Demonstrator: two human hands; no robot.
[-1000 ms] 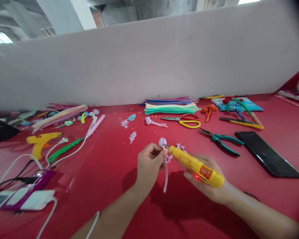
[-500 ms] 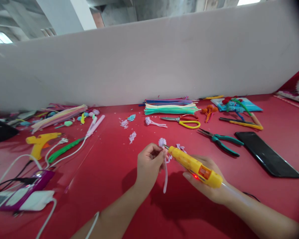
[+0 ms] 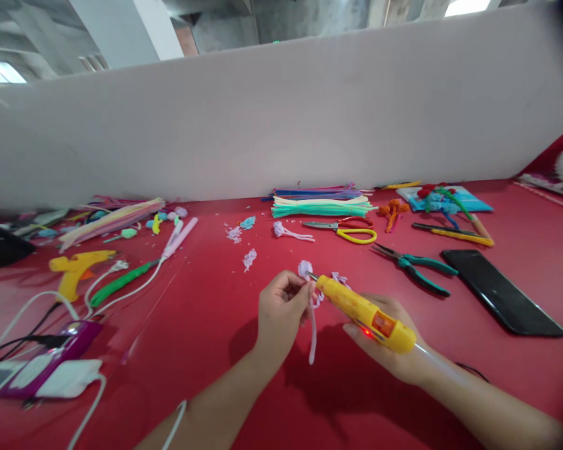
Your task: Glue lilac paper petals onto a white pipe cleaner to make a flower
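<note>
Between thumb and fingers, my left hand [image 3: 281, 306] pinches a lilac pipe cleaner piece [image 3: 304, 269], coiled into a small ball at the top with a stem hanging below. My right hand [image 3: 389, 350] is wrapped round a yellow hot glue gun [image 3: 356, 303], its red light lit and a clear glue stick out of the back. The gun's metal nozzle touches or nearly touches the lilac ball. Just behind the gun lie lilac pipe cleaner scraps [image 3: 340, 279], partly covered. A finished-looking lilac bud with two stems [image 3: 291, 232] rests farther back.
Scissors [image 3: 351, 231], pliers [image 3: 417, 269] and a black phone [image 3: 502, 290] lie to the right. Pipe cleaner bundles [image 3: 319, 206] line the white partition [image 3: 281, 119]. At left are a second glue gun [image 3: 75, 272], a curling-iron-like tool [image 3: 178, 237] and a purple power strip [image 3: 51, 359] with cables.
Almost nothing differs. Both hands, the glue gun and the lilac piece hold their positions; the view has shifted very slightly.
</note>
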